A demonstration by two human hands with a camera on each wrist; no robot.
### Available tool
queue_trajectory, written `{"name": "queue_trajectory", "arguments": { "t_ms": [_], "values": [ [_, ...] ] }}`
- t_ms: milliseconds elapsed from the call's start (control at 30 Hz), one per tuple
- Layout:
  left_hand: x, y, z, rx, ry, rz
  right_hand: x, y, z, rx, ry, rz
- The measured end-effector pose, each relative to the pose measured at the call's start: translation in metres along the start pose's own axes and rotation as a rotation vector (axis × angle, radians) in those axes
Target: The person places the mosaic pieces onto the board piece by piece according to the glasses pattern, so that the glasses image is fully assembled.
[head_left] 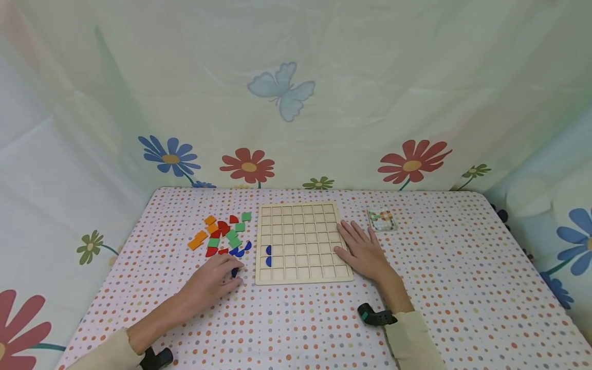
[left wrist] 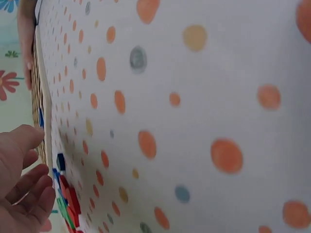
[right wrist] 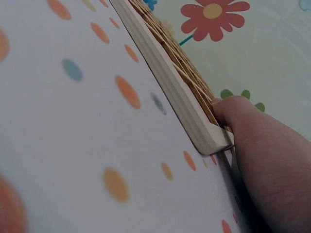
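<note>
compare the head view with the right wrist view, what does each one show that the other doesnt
Only the head view: the left hand, orange tiles, red quarter-circles, green squares, blue half-circles, a patterned card and a blue butterfly.

Only the right wrist view: a low close-up along the pale side wall of the wooden grid board.

Both: the right hand touching that board, the polka-dot tablecloth and red flower print behind.
</note>
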State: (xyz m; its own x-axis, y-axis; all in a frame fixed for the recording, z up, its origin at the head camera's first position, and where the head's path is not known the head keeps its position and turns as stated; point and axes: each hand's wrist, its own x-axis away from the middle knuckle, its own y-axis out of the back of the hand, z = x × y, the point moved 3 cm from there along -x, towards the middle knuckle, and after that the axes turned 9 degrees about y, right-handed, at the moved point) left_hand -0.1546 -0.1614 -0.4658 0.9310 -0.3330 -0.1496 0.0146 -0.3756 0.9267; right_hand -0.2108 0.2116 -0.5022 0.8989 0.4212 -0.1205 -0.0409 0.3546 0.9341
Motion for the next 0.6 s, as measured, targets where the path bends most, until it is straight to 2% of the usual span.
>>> {"name": "queue_trajectory", "arguments": {
  "t_ms": [133, 267, 433, 600],
  "values": [
    [0.000, 0.007, 0.007, -0.019, 0.019, -0.015, -0.001, 0.000, -0.001, 0.009, 0.009, -0.013],
    [0.000, 0.009, 0.010, -0.037, 0.003, 0.029, -0.001, -0.001, -0.002, 0.008, 0.007, -0.003],
    [0.000, 0.007, 0.011, -0.076, -0.075, 0.098, -0.001, -0.002, -0.001, 0.003, 0.008, 0.010],
    [-0.001, 0.007, 0.013, -0.098, -0.133, 0.079, -0.001, 0.001, -0.002, 0.006, 0.011, 0.021]
  ]
}}
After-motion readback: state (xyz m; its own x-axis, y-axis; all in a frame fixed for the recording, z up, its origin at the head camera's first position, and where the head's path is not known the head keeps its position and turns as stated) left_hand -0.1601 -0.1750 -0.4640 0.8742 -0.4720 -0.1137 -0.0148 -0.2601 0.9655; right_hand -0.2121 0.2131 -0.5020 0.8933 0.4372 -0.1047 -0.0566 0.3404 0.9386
